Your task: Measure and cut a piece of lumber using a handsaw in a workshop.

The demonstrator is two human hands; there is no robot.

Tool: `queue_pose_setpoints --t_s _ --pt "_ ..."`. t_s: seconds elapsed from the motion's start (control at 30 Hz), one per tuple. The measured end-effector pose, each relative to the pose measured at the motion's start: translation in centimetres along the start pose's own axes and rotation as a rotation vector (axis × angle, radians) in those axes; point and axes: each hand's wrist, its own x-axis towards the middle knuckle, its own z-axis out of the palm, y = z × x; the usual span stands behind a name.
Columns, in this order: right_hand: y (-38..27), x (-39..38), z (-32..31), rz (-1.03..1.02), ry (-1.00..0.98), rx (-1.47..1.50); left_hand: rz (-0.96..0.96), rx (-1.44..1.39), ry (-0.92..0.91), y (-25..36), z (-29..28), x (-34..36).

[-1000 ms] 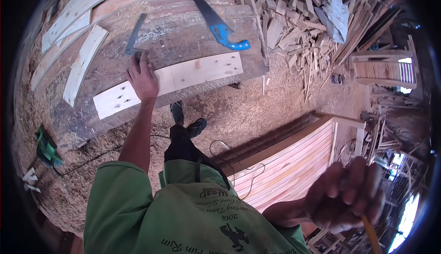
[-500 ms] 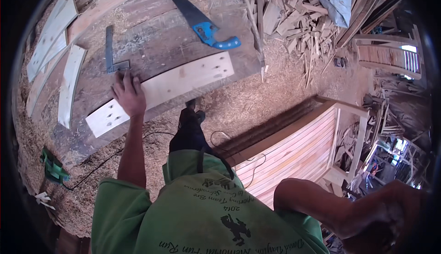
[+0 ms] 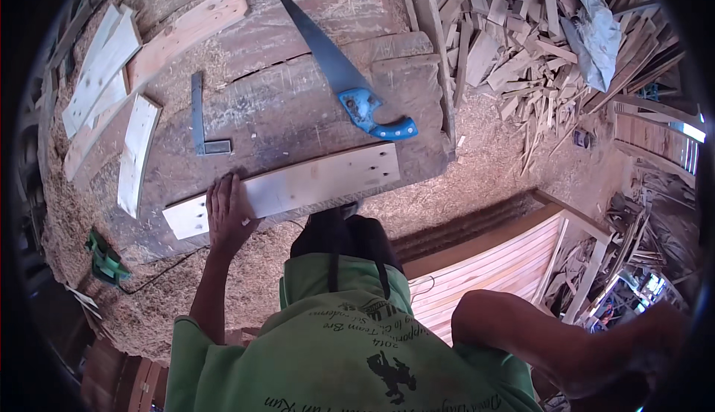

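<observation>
My left hand [image 3: 229,214] lies on a pale wooden board [image 3: 320,181] along the near edge of the workbench. Its fingers are stretched flat over the board's left part, thumb toward the near edge. Dark holes or knots mark both ends of the board. Just beyond my fingers is an L-shaped try square [image 3: 198,118]. A handsaw [image 3: 328,58] with a blue handle rests farther right, its blade pointing away. My right arm is bent up at the right, and my right hand [image 3: 652,349] is dark and blurred there, its fingers not readable.
Several cut boards [image 3: 139,155] lie at the bench's [image 3: 275,121] left. A green power tool [image 3: 106,259] with a cord is at the lower left. Offcuts [image 3: 514,54] are heaped at the far right. A slatted wooden piece [image 3: 484,263] stands right of my body. Shavings cover the floor.
My left hand has shifted from the board's far edge near the square to its near edge, thumb now out to the side. The whole view has moved slightly; saw and square lie as before.
</observation>
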Motion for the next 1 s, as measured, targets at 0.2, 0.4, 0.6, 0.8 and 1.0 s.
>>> queue_pose_setpoints --t_s 0.2,0.4,0.6,0.8,1.0 --pt "16.2 -0.3 5.1 0.18 -0.259 -0.777 -0.01 0.032 -0.02 1.0 -0.3 0.5" --pt "33.1 -5.3 8.0 -0.206 -0.454 -1.028 0.027 0.026 0.011 5.9 2.0 3.3" --pt "29.3 -2.4 1.6 0.068 -0.39 -0.685 0.071 -0.056 0.116 15.3 6.3 10.0" --pt "18.7 -1.3 -10.8 0.57 -0.095 0.008 0.097 -0.053 0.211 25.7 8.8 22.1" --pt "16.3 -1.7 -17.2 0.597 -0.06 0.073 0.133 0.026 0.266 30.6 8.6 30.1"
